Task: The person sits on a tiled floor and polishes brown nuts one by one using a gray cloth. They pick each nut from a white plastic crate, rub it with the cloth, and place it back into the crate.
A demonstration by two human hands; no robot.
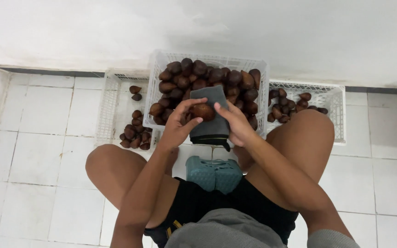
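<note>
Fruit (203,111), brown and scaly, sits pinched between left hand (176,126) and right hand (236,124) against grey cloth (210,120).

Shirt (228,229): grey, short-sleeved, showing at the bottom edge.
Shorts (198,202): black, showing a small yellow mark.
Arms, legs: showing bare.

Soft, even daylight fills the scene, bright without harsh glare. The white wall (299,32) toward twelve o'clock is slightly washed out, with faint grey mottling. Shadows are weak and diffuse: a dim patch lies on the floor tiles (47,151) under the knees and between the crates. Focus is sharp at the centre; wide-angle distortion bends the tile lines and wall base toward three and nine o'clock.
</note>
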